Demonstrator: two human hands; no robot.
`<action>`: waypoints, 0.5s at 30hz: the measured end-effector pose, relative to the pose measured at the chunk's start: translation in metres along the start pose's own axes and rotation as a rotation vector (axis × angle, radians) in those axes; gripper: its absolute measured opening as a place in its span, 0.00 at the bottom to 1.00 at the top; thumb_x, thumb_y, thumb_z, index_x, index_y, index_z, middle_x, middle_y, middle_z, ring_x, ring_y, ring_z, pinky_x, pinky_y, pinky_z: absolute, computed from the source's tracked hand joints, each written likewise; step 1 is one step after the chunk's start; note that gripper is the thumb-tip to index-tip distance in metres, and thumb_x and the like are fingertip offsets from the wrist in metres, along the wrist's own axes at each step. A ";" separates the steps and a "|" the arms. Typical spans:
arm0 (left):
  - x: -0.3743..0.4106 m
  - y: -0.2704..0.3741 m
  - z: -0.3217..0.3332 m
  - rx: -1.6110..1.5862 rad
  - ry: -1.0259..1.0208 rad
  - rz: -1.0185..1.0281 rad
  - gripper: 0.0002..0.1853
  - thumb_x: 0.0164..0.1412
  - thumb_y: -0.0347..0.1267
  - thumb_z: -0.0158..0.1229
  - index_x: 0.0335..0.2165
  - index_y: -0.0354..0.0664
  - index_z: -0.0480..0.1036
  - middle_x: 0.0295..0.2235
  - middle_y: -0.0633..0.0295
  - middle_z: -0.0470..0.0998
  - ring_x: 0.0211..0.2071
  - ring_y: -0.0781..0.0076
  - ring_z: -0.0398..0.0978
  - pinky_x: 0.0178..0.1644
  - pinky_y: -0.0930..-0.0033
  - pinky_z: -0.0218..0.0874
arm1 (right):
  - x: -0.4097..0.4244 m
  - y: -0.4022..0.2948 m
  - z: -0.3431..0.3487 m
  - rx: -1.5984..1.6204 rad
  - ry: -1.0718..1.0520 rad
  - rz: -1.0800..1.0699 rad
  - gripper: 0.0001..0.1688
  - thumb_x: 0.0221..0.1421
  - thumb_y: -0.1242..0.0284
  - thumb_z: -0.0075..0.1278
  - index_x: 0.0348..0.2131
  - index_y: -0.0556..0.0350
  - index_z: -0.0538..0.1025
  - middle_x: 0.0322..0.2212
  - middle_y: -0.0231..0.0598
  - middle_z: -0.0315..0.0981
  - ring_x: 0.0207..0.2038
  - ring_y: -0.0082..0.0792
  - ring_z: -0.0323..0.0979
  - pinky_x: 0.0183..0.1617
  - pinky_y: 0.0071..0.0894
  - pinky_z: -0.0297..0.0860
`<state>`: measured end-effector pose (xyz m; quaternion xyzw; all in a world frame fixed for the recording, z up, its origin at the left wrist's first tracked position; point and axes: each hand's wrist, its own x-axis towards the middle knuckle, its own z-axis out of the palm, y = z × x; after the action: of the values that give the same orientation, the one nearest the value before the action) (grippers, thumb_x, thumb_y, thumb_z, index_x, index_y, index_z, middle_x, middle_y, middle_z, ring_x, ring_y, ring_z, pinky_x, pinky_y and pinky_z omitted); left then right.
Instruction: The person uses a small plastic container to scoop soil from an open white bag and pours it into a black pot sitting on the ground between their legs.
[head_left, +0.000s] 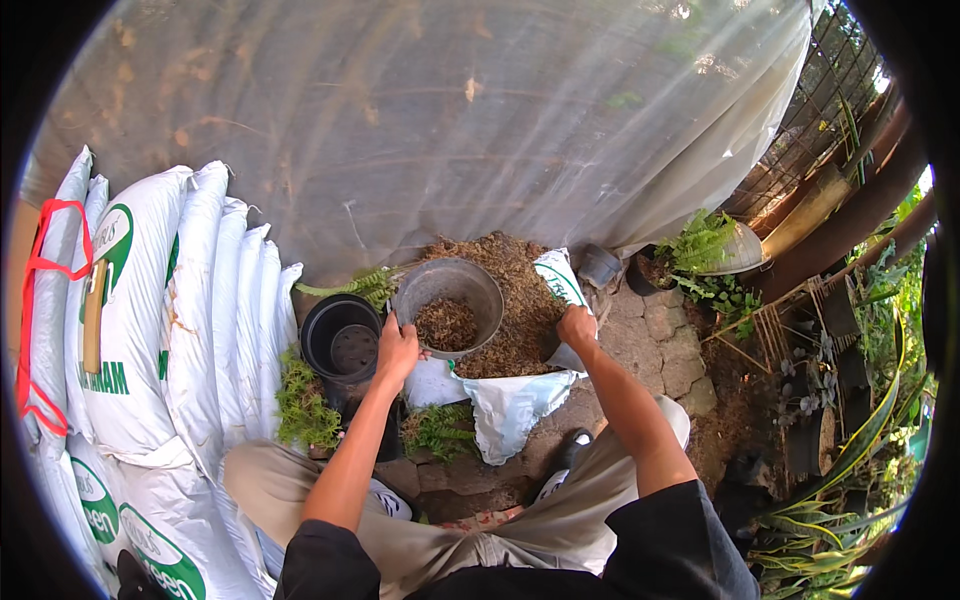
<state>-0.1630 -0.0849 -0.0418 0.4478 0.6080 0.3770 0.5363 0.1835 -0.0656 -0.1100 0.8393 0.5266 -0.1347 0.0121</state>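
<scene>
My left hand (399, 347) grips the near left rim of a round dark plastic pot (486, 295), which is tilted towards me and holds some brown planting mix (445, 323). Beyond and to the right of the pot lies a heap of the same brown mix (525, 315) on an opened white sack (517, 409). At the heap's right edge, my right hand (577, 325) is closed around the top of a grey scoop-like tool (566, 357), whose lower part touches the mix. An empty black plastic pot (341, 339) stands just left of my left hand.
White printed sacks (202, 300) stand packed at the left, one with a red strap (26, 330). A translucent plastic sheet (420, 112) hangs behind the heap. Ferns (439, 431), a small grey pot (598, 266) and a potted fern (701, 244) surround the stone paving (660, 337). Plants line the right.
</scene>
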 end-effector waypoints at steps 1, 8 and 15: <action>-0.001 0.001 -0.002 0.007 0.000 -0.002 0.22 0.62 0.27 0.38 0.54 0.34 0.56 0.30 0.53 0.73 0.20 0.69 0.74 0.25 0.67 0.69 | 0.001 -0.004 -0.001 0.008 -0.014 0.010 0.15 0.51 0.71 0.46 0.39 0.57 0.75 0.42 0.53 0.70 0.45 0.53 0.71 0.48 0.43 0.69; -0.004 0.002 -0.009 0.011 0.016 -0.012 0.21 0.62 0.27 0.37 0.53 0.35 0.56 0.32 0.52 0.73 0.20 0.69 0.75 0.25 0.67 0.69 | 0.006 -0.016 0.001 0.068 0.013 -0.045 0.18 0.50 0.69 0.47 0.39 0.62 0.72 0.41 0.58 0.69 0.44 0.54 0.71 0.48 0.44 0.69; -0.003 0.001 -0.005 0.015 -0.020 0.007 0.23 0.62 0.27 0.37 0.56 0.34 0.53 0.32 0.50 0.73 0.20 0.68 0.74 0.25 0.67 0.69 | 0.006 -0.014 0.003 0.120 0.025 -0.070 0.18 0.48 0.71 0.47 0.38 0.65 0.73 0.41 0.60 0.70 0.43 0.56 0.72 0.48 0.44 0.69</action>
<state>-0.1682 -0.0874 -0.0391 0.4578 0.6038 0.3699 0.5375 0.1733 -0.0544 -0.1124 0.8212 0.5466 -0.1561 -0.0494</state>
